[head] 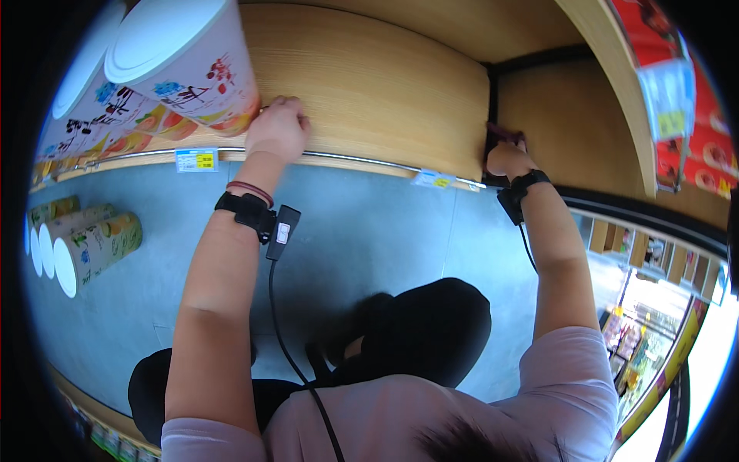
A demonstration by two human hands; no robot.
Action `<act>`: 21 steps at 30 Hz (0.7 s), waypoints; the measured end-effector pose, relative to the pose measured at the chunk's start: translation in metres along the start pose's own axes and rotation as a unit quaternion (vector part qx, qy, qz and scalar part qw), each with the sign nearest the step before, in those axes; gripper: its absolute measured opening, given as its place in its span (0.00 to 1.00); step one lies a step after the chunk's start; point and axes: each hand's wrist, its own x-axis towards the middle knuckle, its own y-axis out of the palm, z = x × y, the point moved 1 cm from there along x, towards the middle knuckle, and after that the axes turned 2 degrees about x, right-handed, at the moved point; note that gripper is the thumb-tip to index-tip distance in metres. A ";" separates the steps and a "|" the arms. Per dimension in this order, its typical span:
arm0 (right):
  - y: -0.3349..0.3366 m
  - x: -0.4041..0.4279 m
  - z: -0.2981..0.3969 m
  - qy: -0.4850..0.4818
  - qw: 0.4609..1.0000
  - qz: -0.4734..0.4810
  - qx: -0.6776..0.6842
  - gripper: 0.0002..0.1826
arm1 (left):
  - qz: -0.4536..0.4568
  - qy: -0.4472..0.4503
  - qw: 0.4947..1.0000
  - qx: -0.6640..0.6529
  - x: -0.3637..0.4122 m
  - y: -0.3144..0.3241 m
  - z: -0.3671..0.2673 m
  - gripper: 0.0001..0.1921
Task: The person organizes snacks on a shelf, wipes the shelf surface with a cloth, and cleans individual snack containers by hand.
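Note:
My left hand [279,128] rests on the wooden shelf [369,86] near its front rail, its fingers curled, beside the base of a tall printed paper tub [202,81] with a white lid. Whether it touches the tub or holds something is hidden. More such tubs [86,110] stand to its left. At the shelf's right end, my right hand [510,156] is closed on a dark purple cloth [505,133], against the black upright post. Both wrists carry black strapped devices with cables.
Several printed tubs [101,248] stand on the grey floor at left. Price tags [197,160] hang from the shelf's metal rail. A wooden side panel [566,115] and red packaging [704,156] are at right. My bent knees [427,329] are below the shelf.

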 end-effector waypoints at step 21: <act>0.055 -0.110 -0.012 0.119 0.909 -0.399 -0.020 0.19 | 0.012 0.014 1.000 0.002 -0.004 -0.003 0.007 0.11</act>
